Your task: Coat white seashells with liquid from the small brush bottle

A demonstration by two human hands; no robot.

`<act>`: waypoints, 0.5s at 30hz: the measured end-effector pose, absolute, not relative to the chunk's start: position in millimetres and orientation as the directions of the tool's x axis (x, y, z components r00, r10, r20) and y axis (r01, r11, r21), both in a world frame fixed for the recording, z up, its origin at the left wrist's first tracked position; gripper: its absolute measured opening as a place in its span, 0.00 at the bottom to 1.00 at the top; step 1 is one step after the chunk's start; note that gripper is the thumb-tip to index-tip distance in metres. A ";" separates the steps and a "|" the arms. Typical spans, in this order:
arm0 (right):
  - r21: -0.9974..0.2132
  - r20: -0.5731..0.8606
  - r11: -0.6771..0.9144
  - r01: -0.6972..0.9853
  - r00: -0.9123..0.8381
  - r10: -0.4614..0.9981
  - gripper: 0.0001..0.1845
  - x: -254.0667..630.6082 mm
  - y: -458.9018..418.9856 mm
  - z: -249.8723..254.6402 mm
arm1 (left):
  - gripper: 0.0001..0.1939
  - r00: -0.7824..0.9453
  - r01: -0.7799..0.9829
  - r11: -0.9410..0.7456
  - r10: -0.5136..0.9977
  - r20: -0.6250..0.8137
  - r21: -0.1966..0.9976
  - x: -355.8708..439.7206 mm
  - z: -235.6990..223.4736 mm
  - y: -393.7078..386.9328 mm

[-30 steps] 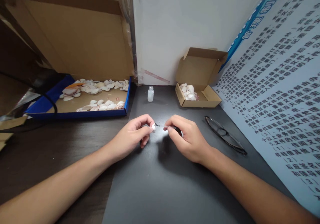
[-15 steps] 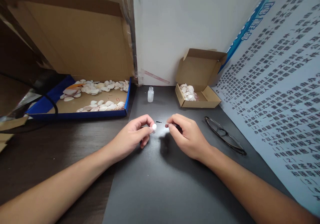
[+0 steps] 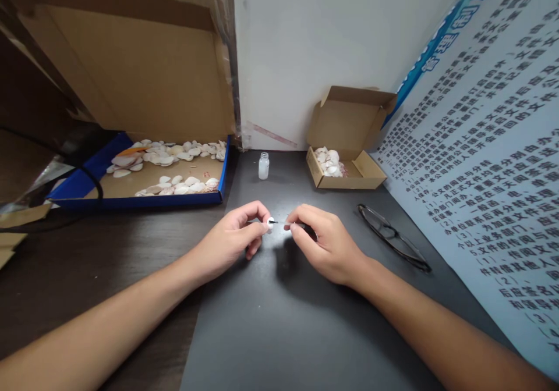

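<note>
Between thumb and fingers, my left hand (image 3: 242, 229) pinches a small white shell (image 3: 270, 226). My right hand (image 3: 325, 238) grips a thin brush (image 3: 280, 223) whose dark handle is partly hidden under the fingers. The brush's dark tip points left and meets the shell's face, or overlaps it in view. Beyond both hands, an uncapped small clear bottle (image 3: 263, 168) with whitish contents stands upright on the dark grey mat (image 3: 253, 333).
On the left, a blue-edged cardboard box (image 3: 222, 178) holds many shells. An open small carton (image 3: 353, 181) with shells stands back right. Black-framed glasses (image 3: 393, 237) lie right of my right hand, beside a printed sheet (image 3: 493, 164). A black cable (image 3: 94, 181) hangs at left.
My right hand has moved slightly left, bringing the brush tip from above and beside the shell onto its face or in front of it. My left hand has hardly moved.
</note>
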State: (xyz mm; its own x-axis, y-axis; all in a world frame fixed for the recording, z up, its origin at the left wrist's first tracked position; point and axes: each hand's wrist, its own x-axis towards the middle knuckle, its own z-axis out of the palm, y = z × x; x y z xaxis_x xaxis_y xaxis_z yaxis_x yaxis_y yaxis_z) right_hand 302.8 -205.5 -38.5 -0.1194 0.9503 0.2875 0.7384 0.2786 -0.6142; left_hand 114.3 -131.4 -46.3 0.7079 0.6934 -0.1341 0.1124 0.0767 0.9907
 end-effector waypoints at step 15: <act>-0.609 0.248 0.230 0.759 -0.094 0.964 0.08 301.5 -205.0 -38.3 | 0.07 0.711 0.115 0.077 0.689 -0.136 0.990 114.8 -43.8 -131.3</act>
State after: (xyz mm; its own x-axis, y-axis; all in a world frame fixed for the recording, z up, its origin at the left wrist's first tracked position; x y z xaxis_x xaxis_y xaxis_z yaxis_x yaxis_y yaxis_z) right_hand 301.5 -205.0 -38.3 -0.0936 0.9644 0.2475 0.7591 0.2300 -0.6090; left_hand 114.8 -131.3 -43.8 0.7115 0.6894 -0.1360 0.1150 0.0767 0.9904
